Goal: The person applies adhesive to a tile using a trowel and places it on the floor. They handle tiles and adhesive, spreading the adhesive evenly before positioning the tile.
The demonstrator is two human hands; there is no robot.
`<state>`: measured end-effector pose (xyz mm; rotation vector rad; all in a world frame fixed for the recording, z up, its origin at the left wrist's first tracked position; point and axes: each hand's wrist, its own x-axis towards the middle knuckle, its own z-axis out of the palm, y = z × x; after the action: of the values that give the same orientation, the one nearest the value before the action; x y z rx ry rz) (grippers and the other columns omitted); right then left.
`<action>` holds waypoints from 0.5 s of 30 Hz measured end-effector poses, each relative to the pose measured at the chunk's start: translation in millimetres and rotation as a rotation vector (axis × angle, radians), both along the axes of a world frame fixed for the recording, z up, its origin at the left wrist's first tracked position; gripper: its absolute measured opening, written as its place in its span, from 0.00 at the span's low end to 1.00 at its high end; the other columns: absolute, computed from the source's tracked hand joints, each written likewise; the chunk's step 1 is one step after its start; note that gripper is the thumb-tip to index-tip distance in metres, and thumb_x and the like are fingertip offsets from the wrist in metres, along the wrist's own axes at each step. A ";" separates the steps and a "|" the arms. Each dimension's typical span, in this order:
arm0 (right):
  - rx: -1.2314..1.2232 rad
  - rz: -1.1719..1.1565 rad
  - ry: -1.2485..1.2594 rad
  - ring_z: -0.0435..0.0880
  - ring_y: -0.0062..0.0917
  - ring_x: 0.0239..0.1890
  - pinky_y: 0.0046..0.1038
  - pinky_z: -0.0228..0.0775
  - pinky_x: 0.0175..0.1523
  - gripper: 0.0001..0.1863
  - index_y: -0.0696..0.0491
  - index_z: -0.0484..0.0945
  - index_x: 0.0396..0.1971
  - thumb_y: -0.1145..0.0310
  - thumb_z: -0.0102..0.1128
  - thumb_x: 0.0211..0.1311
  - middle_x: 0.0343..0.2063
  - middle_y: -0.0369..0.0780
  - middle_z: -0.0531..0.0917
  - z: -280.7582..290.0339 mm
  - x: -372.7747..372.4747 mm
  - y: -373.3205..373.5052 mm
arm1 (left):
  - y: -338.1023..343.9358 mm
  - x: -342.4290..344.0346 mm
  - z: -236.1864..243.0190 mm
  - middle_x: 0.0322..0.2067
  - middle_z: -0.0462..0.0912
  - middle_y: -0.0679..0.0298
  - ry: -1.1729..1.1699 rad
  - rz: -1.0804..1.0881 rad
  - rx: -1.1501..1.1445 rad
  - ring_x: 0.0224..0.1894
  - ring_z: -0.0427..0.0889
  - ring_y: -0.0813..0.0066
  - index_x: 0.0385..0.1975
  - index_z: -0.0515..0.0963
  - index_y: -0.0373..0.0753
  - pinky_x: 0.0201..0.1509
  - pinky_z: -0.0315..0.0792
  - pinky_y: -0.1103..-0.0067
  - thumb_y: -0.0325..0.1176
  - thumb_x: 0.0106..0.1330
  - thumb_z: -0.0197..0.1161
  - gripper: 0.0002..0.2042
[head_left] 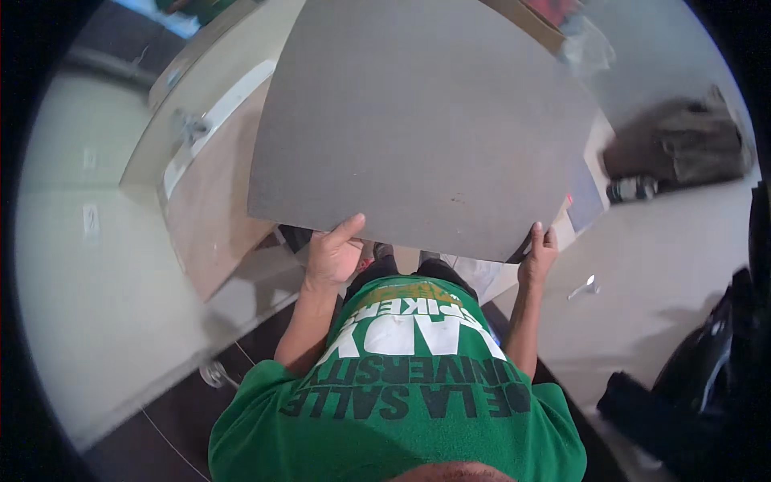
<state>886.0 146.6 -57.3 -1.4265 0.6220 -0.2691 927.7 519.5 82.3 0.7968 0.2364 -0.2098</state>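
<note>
A large flat grey board (418,120) fills the upper middle of the view, held out in front of my body. My left hand (336,251) grips its near edge toward the left corner, thumb on top and the other fingers mostly hidden beneath. At the near right corner my right hand (540,251) is closed on the board's edge. A few small dark marks show on the board's surface. What lies directly under the board is hidden.
A light brown panel (217,189) with a white edge is on the left, near a metal fixture (191,127). To the right are a brown bag or cloth (695,145), a bottle (633,189), a small white object (583,287) and a black shiny bag (707,353). Dark floor tiles (173,410) show lower left.
</note>
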 end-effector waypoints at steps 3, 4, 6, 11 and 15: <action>-0.079 0.155 -0.264 0.74 0.23 0.51 0.27 0.63 0.58 0.19 0.63 0.72 0.52 0.66 0.57 0.66 0.47 0.40 0.78 85.6 58.8 52.3 | 37.4 -32.5 -5.6 0.50 0.78 0.60 -0.028 0.260 0.030 0.52 0.78 0.63 0.52 0.73 0.37 0.56 0.72 0.63 0.24 0.63 0.60 0.16; -0.092 0.276 -0.237 0.74 0.23 0.50 0.26 0.63 0.56 0.19 0.63 0.72 0.52 0.68 0.57 0.66 0.46 0.40 0.79 100.9 74.4 66.0 | 56.0 -45.2 -13.3 0.49 0.79 0.60 -0.020 0.327 0.045 0.50 0.79 0.61 0.50 0.75 0.37 0.53 0.74 0.62 0.25 0.64 0.60 0.14; -0.150 0.477 -0.212 0.75 0.23 0.46 0.25 0.66 0.52 0.20 0.63 0.72 0.53 0.68 0.59 0.64 0.44 0.40 0.80 106.4 107.5 97.7 | 84.4 -66.8 -31.0 0.45 0.79 0.63 0.049 0.418 0.112 0.46 0.80 0.67 0.47 0.75 0.40 0.43 0.77 0.68 0.27 0.63 0.62 0.12; -0.827 0.784 -0.015 0.83 0.37 0.39 0.31 0.73 0.46 0.33 0.66 0.75 0.51 0.53 0.69 0.54 0.38 0.55 0.83 57.4 177.9 192.4 | 131.8 -105.2 -107.5 0.33 0.79 0.69 0.403 0.671 0.128 0.30 0.79 0.75 0.39 0.76 0.43 0.29 0.76 0.75 0.34 0.62 0.66 0.09; -0.815 0.845 -0.023 0.83 0.41 0.41 0.33 0.73 0.47 0.33 0.65 0.76 0.50 0.52 0.68 0.53 0.38 0.56 0.83 62.8 177.4 232.0 | 143.9 -130.2 -112.5 0.29 0.78 0.70 0.452 0.737 0.169 0.26 0.78 0.77 0.38 0.76 0.43 0.27 0.75 0.77 0.38 0.62 0.67 0.10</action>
<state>1063.5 378.6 5.5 -2.3243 -0.1959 0.1661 797.5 663.4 -30.2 0.7729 0.9620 0.3370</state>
